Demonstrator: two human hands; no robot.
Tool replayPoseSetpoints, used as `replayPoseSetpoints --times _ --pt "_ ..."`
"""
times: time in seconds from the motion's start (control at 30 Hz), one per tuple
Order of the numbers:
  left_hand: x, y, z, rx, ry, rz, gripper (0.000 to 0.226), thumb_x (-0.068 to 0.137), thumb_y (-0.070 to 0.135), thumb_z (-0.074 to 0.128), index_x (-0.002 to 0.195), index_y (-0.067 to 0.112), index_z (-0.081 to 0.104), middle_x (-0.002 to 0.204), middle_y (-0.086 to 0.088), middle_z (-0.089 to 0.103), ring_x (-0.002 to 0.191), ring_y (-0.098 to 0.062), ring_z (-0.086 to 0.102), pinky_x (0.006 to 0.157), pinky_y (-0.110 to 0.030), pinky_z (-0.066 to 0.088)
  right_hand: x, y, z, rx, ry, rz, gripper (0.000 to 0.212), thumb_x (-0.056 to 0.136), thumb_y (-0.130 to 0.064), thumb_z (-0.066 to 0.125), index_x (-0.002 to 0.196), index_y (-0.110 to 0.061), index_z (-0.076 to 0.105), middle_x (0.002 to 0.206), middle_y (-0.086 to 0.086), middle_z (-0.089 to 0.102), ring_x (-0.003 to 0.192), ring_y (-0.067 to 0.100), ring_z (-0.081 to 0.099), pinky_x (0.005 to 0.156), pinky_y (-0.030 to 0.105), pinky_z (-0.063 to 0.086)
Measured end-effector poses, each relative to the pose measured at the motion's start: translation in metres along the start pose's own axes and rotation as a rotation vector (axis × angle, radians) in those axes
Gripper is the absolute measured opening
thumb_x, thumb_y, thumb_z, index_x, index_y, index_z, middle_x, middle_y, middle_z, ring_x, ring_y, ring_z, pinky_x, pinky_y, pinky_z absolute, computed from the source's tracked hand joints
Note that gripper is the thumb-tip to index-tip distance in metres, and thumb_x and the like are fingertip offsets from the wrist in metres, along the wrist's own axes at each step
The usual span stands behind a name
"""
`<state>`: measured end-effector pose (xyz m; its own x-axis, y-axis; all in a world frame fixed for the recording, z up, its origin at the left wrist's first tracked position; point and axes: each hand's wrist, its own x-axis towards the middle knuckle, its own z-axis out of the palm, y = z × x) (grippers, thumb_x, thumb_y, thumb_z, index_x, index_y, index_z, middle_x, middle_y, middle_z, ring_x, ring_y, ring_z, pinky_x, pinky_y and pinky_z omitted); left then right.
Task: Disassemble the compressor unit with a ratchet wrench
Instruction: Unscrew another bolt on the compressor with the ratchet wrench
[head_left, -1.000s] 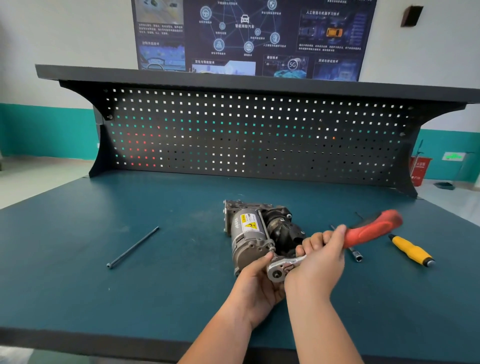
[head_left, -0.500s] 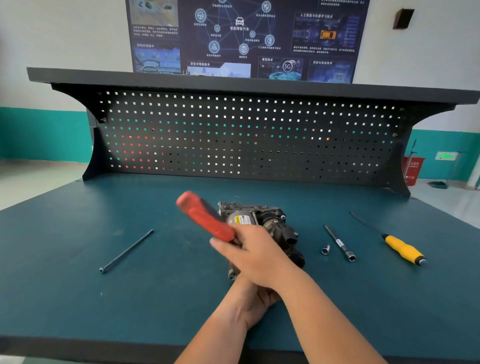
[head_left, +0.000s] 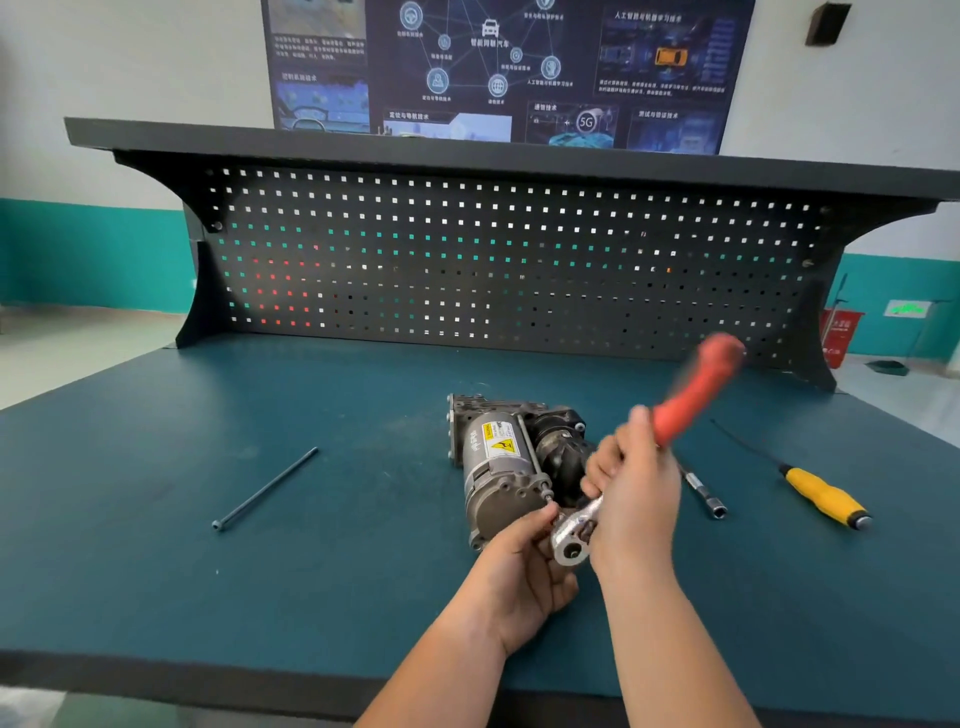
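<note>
Well left of the left hand, a long bolt (head_left: 265, 488) lies loose on the counter (head_left: 156, 571), so at least one fastener looks to be out. The compressor (head_left: 498, 467) lies on its side just beyond both hands, its body whole. Another long bolt runs along its right flank, so most of the stripping seems left to do. The left hand (head_left: 519, 577) curls round the compressor's near end, thumb up beside the bolt head. Against that thumb sits the head of the wrench (head_left: 571, 540), apparently on the bolt. The right hand (head_left: 634, 493) is wrapped round the wrench's shaft, the red grip blurred and angled up to the right. Beyond that hand lie an extension bar (head_left: 704, 491) and a screwdriver (head_left: 823, 496).
</note>
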<state>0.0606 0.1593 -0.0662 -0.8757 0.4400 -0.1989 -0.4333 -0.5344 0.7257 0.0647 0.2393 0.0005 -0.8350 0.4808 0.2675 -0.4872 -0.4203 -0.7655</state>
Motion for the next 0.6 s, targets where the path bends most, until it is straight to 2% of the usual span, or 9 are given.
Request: replayPoseSetpoints --times 0.07,0.17,0.23,0.27,0.33,0.4,0.5,0.53,0.6 --pt "0.001 -0.001 -0.001 0.017 -0.007 0.014 0.017 0.070 0.031 0.066 0.076 0.015 0.068 0.068 -0.001 0.064 0.056 -0.011 0.059 0.049 -0.020 0.044 -0.003 -0.003 0.011 -0.281 -0.306 -0.092 0.036 0.092 -0.027 0.055 0.061 -0.020 0.039 0.040 -0.012 0.034 0.037 0.003 0.029 0.038 0.016 0.026" --pt "-0.001 -0.002 0.000 0.023 -0.029 0.060 0.006 0.079 0.015 0.063 0.080 0.010 0.066 0.076 -0.007 0.061 0.063 -0.016 0.060 0.061 -0.027 0.047 -0.012 0.000 0.023 -0.879 -0.796 -0.280 0.027 0.081 -0.043 0.055 0.064 -0.024 0.048 0.046 -0.013 0.043 0.047 0.003 0.036 0.050 0.025 0.032" --pt "0.001 -0.004 -0.003 -0.030 -0.043 0.088 0.024 0.092 0.009 0.049 0.080 0.007 0.070 0.078 -0.010 0.066 0.069 -0.019 0.066 0.064 -0.031 0.054 -0.018 0.006 0.024 -1.101 -0.918 -0.363 0.031 0.082 -0.049 0.052 0.064 -0.025 0.045 0.050 -0.012 0.043 0.051 0.006 0.037 0.055 0.032 0.035" --pt "0.001 -0.005 -0.004 -0.033 -0.047 0.105 0.025 0.093 0.007 0.047 0.081 0.007 0.069 0.077 -0.010 0.067 0.070 -0.019 0.066 0.065 -0.032 0.055 -0.019 0.008 0.023 -1.089 -0.888 -0.395 0.032 0.081 -0.051 0.051 0.065 -0.024 0.047 0.051 -0.012 0.044 0.051 0.006 0.038 0.055 0.034 0.036" --pt "0.002 -0.004 -0.003 0.034 -0.018 0.135 0.016 0.087 0.004 0.054 0.081 0.006 0.068 0.077 -0.011 0.065 0.070 -0.019 0.064 0.068 -0.032 0.052 -0.020 0.005 0.018 -0.843 -0.666 -0.385 0.030 0.077 -0.052 0.052 0.066 -0.024 0.054 0.049 -0.011 0.046 0.048 0.004 0.038 0.051 0.028 0.035" --pt "0.004 -0.002 -0.001 0.052 -0.005 0.138 0.016 0.081 0.008 0.061 0.071 0.010 0.072 0.071 -0.006 0.066 0.062 -0.014 0.063 0.065 -0.026 0.051 -0.016 -0.002 0.009 -0.444 -0.303 -0.222 0.030 0.079 -0.045 0.056 0.059 -0.022 0.051 0.044 -0.011 0.040 0.041 0.003 0.033 0.042 0.019 0.029" --pt "0.006 -0.002 0.001 -0.021 -0.010 0.094 0.021 0.073 0.024 0.062 0.063 0.011 0.075 0.072 -0.004 0.071 0.059 -0.011 0.066 0.056 -0.019 0.052 0.000 -0.004 -0.012 0.124 0.198 0.098 0.036 0.095 -0.034 0.047 0.063 -0.022 0.035 0.048 -0.011 0.028 0.037 0.005 0.026 0.043 0.021 0.023" --pt "0.007 -0.002 0.000 -0.031 -0.012 0.086 0.022 0.071 0.026 0.062 0.062 0.011 0.075 0.072 -0.004 0.071 0.059 -0.011 0.066 0.054 -0.019 0.051 0.001 -0.002 -0.017 0.224 0.282 0.168 0.037 0.097 -0.035 0.044 0.064 -0.022 0.033 0.051 -0.010 0.026 0.038 0.006 0.025 0.044 0.021 0.022" --pt "0.007 -0.002 0.000 -0.026 -0.026 0.082 0.022 0.070 0.029 0.062 0.063 0.013 0.075 0.074 -0.003 0.070 0.062 -0.011 0.063 0.055 -0.020 0.048 0.000 0.002 -0.019 0.246 0.286 0.166 0.037 0.098 -0.035 0.041 0.064 -0.022 0.030 0.051 -0.009 0.025 0.038 0.007 0.024 0.043 0.021 0.022"
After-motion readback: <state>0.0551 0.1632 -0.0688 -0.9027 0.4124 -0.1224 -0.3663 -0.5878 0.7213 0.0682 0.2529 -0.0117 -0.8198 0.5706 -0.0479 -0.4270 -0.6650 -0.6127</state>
